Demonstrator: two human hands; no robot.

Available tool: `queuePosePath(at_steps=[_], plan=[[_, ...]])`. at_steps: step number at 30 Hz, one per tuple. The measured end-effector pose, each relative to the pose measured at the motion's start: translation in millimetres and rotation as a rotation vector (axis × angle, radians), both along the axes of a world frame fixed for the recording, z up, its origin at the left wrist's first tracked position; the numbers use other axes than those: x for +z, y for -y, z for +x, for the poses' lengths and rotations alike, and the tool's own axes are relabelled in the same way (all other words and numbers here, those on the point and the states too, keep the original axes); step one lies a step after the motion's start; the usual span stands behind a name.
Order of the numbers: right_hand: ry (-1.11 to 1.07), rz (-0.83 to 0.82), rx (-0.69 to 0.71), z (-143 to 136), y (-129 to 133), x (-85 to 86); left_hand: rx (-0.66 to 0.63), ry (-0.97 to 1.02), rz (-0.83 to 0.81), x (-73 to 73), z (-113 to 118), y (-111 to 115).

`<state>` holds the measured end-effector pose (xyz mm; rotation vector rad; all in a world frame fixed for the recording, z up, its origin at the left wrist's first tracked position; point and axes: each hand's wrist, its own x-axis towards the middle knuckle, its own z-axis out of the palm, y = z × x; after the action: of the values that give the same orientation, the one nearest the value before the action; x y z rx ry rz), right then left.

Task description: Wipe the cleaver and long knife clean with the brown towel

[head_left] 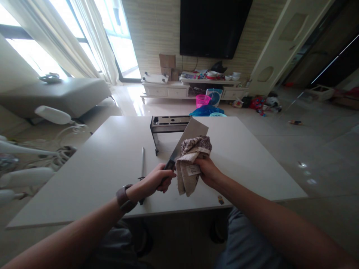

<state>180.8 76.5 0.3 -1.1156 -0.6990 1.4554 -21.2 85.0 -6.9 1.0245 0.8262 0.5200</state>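
A broad-bladed cleaver (192, 131) is held up over the white table, its black handle wrapped by my left hand (158, 179). My right hand (206, 170) grips a brown and beige cloth (188, 175), which lies against the blade's right side and covers part of it. The cloth's lower end hangs down between my hands. Beneath and beyond my left hand, a sharpening steel (143, 160) rests on the table with its tip pointing away. Behind the blade stands a knife rack (168, 123) with a dark frame.
The white table (112, 149) spans the middle. A small sticker (220, 200) is at its near edge. Beyond the far edge are a blue bag (206, 110) and a pink basket (202, 100). A white lamp-like fixture (53, 114) stands at the left.
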Motion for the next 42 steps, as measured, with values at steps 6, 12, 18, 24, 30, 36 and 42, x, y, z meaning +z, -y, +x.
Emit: queuePosePath(at_steps=[6, 12, 18, 24, 30, 36, 42], plan=[[-0.008, -0.01, 0.002, -0.6, 0.9, 1.3, 0.002, -0.009, 0.013, 4.6, 0.6, 1.8], [-0.009, 0.002, 0.016, -1.5, 0.8, 0.3, 0.017, -0.012, -0.014, 7.8, -0.2, 5.0], [-0.007, -0.002, -0.01, -0.8, 0.8, 1.7, 0.002, -0.016, 0.004, 3.7, -1.7, 1.8], [0.001, -0.02, -0.001, 0.5, 0.4, -0.4, -0.009, -0.012, 0.001, 0.3, -0.9, -1.5], [-0.002, -0.008, 0.0, -1.9, 0.8, 1.5, 0.001, -0.024, 0.001, 3.4, -2.3, 0.6], [-0.014, -0.022, -0.003, -3.0, 0.6, 4.2, -0.01, -0.027, 0.012, 3.1, -3.0, -0.1], [-0.012, -0.027, -0.014, -2.4, -0.4, 1.5, 0.001, -0.013, -0.006, 4.9, -2.8, 1.6]])
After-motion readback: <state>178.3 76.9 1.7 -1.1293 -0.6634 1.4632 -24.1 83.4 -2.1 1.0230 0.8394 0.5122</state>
